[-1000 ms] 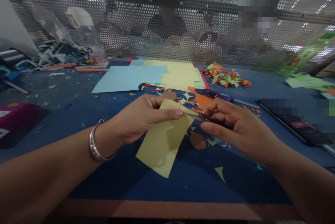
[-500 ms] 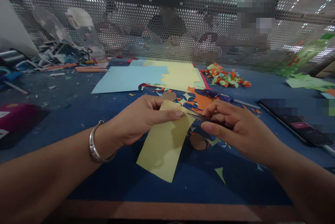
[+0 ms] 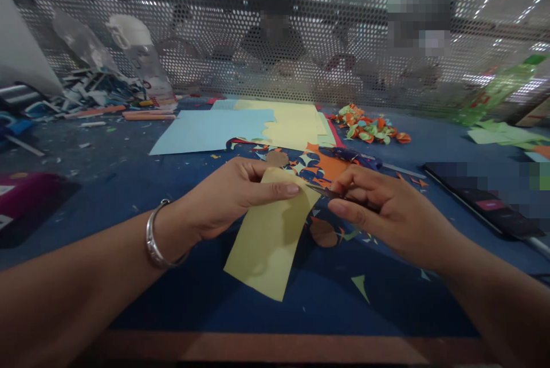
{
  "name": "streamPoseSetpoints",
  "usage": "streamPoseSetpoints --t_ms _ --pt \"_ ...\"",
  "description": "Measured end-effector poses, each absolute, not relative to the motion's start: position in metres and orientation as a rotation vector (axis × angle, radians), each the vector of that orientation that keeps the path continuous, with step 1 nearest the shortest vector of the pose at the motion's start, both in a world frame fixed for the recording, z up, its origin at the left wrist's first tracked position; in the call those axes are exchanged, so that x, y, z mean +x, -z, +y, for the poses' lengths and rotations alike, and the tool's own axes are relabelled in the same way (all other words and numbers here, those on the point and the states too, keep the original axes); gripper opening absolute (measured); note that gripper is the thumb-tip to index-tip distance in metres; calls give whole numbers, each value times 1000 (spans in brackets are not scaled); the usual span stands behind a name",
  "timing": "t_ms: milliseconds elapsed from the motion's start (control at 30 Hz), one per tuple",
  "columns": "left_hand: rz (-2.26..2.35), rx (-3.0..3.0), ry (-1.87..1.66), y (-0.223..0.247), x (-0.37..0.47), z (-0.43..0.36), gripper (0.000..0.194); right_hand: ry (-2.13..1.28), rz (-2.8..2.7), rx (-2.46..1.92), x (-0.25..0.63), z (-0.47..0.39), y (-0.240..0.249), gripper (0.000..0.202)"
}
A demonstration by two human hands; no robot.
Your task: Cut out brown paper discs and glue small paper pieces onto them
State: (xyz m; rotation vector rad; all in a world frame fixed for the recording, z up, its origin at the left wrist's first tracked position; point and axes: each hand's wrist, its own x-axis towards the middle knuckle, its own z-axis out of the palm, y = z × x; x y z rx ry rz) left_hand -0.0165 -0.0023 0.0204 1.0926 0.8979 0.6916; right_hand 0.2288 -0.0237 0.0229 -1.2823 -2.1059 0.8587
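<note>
A strip of yellow paper (image 3: 268,242) hangs at a slant above the blue table, its top pinched between the thumb and fingers of my left hand (image 3: 240,193). My right hand (image 3: 378,207) is closed round a small pair of scissors (image 3: 329,191), whose handles are mostly hidden by the fingers. The scissors' tips touch the paper's upper right edge, close to my left thumb. Just below the scissors lies a round brown disc (image 3: 323,233), and a second brown disc (image 3: 277,158) rests beyond the left hand. Paper offcuts (image 3: 307,166) are scattered behind the hands.
Blue paper (image 3: 206,130) and yellow sheets (image 3: 296,121) lie at the back. Behind my right hand are orange paper (image 3: 335,164) and a purple-handled cutter (image 3: 358,157). A phone (image 3: 481,202) lies right; a bottle (image 3: 148,64) stands left. A perforated metal screen (image 3: 206,7) bounds the table.
My right hand and the scissors have shifted very slightly left, toward the paper. The left hand keeps its hold, almost unmoved.
</note>
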Motion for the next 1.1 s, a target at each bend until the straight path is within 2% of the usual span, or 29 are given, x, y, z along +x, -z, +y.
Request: streamPoseSetpoints --t_ms 767,1100 --pt "1003 1327 -753 -19 -13 -6 16 -866 -2119 -1291 231 -23 -22 33" --pt "1027 1331 -738 -20 -11 -7 25 -860 -2130 -1294 231 -23 -22 33"
